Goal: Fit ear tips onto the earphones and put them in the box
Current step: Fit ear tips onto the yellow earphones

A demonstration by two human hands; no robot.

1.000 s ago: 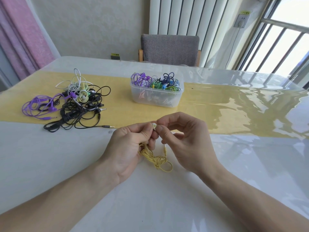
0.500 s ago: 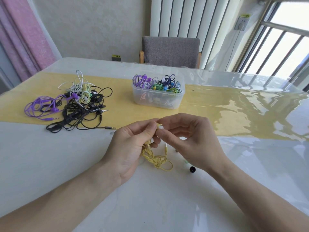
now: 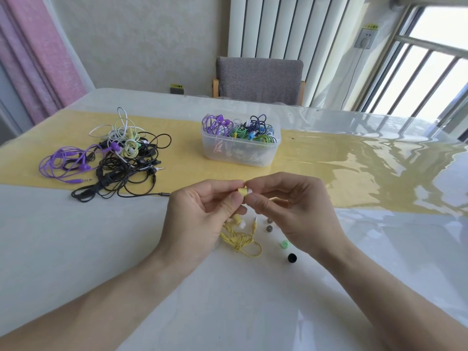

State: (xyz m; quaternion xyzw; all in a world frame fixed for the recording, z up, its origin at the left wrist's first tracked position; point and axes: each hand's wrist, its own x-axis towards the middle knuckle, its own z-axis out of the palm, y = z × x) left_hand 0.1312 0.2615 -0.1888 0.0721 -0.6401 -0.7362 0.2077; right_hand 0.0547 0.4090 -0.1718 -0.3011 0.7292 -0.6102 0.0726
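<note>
White glossy surface [image 3: 76,249] nearest me, both forearms reaching in over it. Loose ear tips lie just beside the right wrist: a black one [image 3: 292,257], a green one [image 3: 284,244], two grey ones [image 3: 269,228] a little farther. I judge they are parked within easy reach for the next fittings.

Yellow earphone cable [image 3: 239,241] is bunched under my hands, its plug [image 3: 254,223] sticking up. The second yellow bud with a white tip [image 3: 239,222] hangs just below the left hand; it looks already fitted.

Left hand [image 3: 197,219]: thumb and forefinger pinch the yellow earbud [image 3: 242,191], I judge to steady it. Right hand [image 3: 293,209]: fingertips pinch the white ear tip [image 3: 249,191] against the bud's end. Whether the tip is fully seated I cannot tell. Both held up off the surface, close to the camera, likely for a clear look.

Beyond, on the yellow runner [image 3: 329,168]: clear plastic box [image 3: 240,153] straight ahead, holding coiled sets. To its left, well apart, a tangled pile of earphones [image 3: 111,160] waits: black, purple, white.

Farthest, a grey chair [image 3: 259,81].
</note>
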